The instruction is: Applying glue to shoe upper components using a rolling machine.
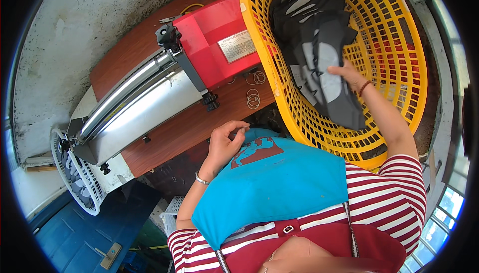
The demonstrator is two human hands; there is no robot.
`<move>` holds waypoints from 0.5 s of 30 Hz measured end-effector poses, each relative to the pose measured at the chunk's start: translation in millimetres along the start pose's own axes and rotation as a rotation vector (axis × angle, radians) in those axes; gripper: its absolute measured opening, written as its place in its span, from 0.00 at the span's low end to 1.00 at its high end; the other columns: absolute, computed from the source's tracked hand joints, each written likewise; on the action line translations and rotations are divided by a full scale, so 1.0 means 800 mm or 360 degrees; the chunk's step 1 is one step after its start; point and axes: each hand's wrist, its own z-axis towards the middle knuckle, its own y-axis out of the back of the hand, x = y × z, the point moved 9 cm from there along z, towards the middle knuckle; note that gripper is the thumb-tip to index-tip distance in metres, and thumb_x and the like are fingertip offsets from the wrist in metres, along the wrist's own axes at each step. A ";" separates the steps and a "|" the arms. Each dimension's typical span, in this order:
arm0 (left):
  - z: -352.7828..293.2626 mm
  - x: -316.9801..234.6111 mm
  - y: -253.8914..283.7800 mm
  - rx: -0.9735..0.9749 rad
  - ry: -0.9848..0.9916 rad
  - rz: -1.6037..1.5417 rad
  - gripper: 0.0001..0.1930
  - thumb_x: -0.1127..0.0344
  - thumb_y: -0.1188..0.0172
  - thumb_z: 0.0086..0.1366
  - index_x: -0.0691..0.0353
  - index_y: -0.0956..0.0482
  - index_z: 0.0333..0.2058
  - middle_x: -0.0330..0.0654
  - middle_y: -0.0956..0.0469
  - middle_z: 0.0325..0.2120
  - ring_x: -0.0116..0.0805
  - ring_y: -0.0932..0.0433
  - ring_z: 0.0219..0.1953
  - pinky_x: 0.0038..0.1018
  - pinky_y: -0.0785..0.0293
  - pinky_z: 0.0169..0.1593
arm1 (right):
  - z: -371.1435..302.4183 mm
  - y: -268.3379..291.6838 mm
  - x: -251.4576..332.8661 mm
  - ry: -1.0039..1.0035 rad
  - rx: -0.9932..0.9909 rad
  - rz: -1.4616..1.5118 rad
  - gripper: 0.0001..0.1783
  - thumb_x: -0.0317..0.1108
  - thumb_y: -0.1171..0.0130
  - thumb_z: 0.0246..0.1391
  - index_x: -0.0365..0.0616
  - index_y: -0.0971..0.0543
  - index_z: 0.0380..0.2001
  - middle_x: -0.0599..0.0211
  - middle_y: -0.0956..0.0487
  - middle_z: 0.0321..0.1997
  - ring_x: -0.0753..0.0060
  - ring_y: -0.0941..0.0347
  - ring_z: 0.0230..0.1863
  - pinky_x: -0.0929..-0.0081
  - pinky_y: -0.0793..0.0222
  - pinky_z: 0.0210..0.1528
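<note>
Inside a large yellow plastic basket [416, 73], my right hand [352, 76] grips a flat dark grey cut piece [344, 106] with a light grey patch. My thumb lies over the patch; the other fingers are partly hidden. More dark grey and black pieces [312, 3] are heaped under and beyond it, some with light patches. My left hand [227, 146] rests before the blue apron [279, 183], outside the basket. Its fingers are curled, thumb and forefinger tips close together, and nothing shows between them.
Left of the basket, a red machine [212, 28] with long metal rollers [127, 96] stands on a brown wooden table [169, 143]. Several pale rings [253, 99] lie there by the basket. A white basket [95, 193] of grey pieces hangs at the rollers' far-left end, above a blue surface [75, 240].
</note>
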 end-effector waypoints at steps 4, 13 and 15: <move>0.000 -0.002 -0.001 0.0017 0.0019 -0.0002 0.10 0.74 0.43 0.69 0.68 0.16 0.45 0.44 0.14 0.38 0.29 0.17 0.42 0.26 0.21 0.48 | 0.041 -0.047 -0.077 0.0150 -0.0100 -0.0503 0.47 0.47 0.21 0.46 0.38 0.30 0.65 0.58 0.22 0.60 0.63 0.27 0.62 0.67 0.33 0.65; 0.001 0.015 0.003 -0.0052 0.0098 -0.0073 0.10 0.74 0.44 0.70 0.68 0.16 0.44 0.44 0.14 0.38 0.28 0.17 0.42 0.25 0.21 0.49 | 0.035 -0.041 -0.071 -0.0068 -0.0131 -0.0499 0.56 0.54 0.23 0.47 0.31 0.38 0.69 0.49 0.28 0.67 0.60 0.29 0.66 0.65 0.34 0.67; 0.009 0.010 0.001 -0.0034 0.0074 -0.0094 0.10 0.74 0.44 0.70 0.69 0.16 0.44 0.44 0.14 0.38 0.28 0.17 0.42 0.25 0.21 0.49 | 0.056 -0.005 -0.112 -0.0102 -0.0327 -0.0536 0.57 0.57 0.24 0.47 0.28 0.38 0.68 0.46 0.28 0.67 0.59 0.29 0.66 0.65 0.34 0.67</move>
